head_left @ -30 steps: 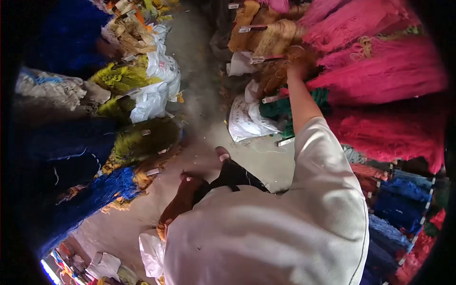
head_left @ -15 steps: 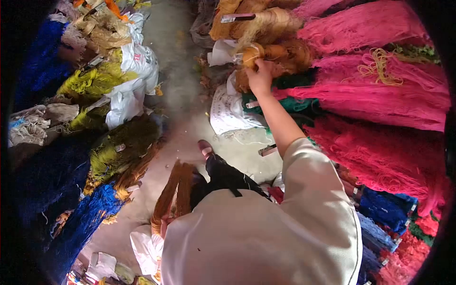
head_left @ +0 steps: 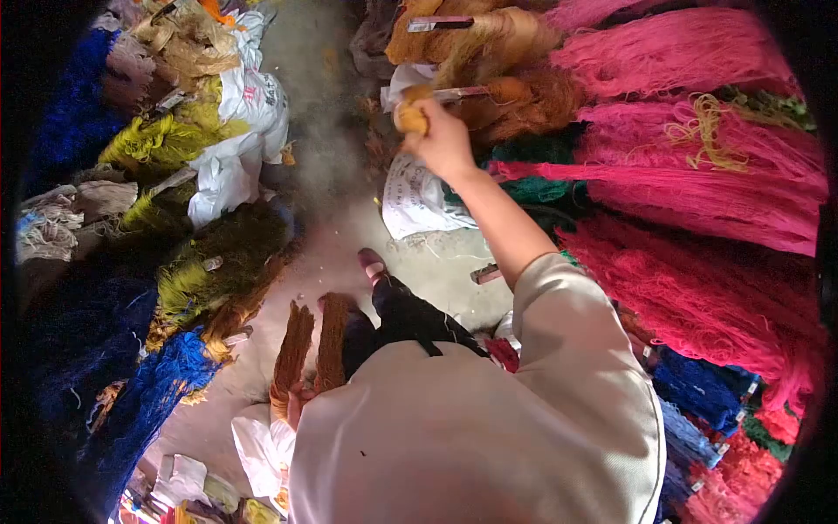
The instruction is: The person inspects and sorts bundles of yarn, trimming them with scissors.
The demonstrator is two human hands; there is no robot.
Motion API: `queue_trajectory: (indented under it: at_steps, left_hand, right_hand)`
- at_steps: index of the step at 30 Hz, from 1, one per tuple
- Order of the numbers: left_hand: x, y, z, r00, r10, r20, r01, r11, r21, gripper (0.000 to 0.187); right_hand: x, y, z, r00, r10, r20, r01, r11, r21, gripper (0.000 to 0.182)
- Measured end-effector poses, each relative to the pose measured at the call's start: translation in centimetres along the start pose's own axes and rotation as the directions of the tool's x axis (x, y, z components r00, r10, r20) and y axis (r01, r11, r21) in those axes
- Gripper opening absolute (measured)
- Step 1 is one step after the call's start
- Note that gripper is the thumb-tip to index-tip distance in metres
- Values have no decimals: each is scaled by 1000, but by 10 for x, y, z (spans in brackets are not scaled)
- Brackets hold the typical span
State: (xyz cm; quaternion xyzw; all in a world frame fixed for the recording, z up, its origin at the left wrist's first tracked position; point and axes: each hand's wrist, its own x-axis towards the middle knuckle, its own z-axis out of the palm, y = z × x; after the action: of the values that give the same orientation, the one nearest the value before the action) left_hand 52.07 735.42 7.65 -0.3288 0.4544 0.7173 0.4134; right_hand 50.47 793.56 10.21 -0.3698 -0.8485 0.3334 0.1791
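My right hand (head_left: 445,140) reaches forward, its fingers closed on a small golden-yellow roll (head_left: 410,118), blurred by motion. The roll overlaps a white sack (head_left: 417,196) and the brown yarn beside the aisle in this view. Low by my left side, my left hand (head_left: 301,397) is partly hidden by my shirt. Its fingers are wrapped round a long brown skein of yarn (head_left: 331,341), which hangs out in two lengths near my leg.
Pink and red yarn (head_left: 681,140) lies heaped on the right, with dark green yarn (head_left: 532,188) nearer the aisle. Blue yarn (head_left: 166,393), yellow-green yarn (head_left: 157,144) and white plastic bags (head_left: 227,183) line the left. The concrete floor (head_left: 319,105) runs between them.
My right hand has moved left and slightly back with the roll, away from the brown yarn pile. The brown skein's two lengths now stand farther apart at their far ends.
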Motion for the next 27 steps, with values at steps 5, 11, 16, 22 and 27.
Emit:
queue_trajectory:
  at_steps: [5,11,16,22,27]
  left_hand:
    - [0,-4,0,1000,-13,-10,13,1000,-4,28]
    - [-16,-10,-4,1000,-12,-14,11,1000,-21,27]
    - [-29,-10,-13,1000,5,-5,-5,999,-36,26]
    - [-46,-13,-27,999,34,8,-34,997,-71,25]
    - [-66,-10,-48,998,57,-14,-58,994,-92,25]
  right_hand:
    - [-50,-45,27,934,-266,239,225,957,183,37]
    - [-173,-16,129,454,-82,887,259,965,-43,33]
    - [-203,-128,78,477,-365,799,222,930,292,32]
    - [-213,-146,125,460,-190,867,-169,940,296,44]
    - [-254,-212,109,139,-793,594,-146,576,804,35]
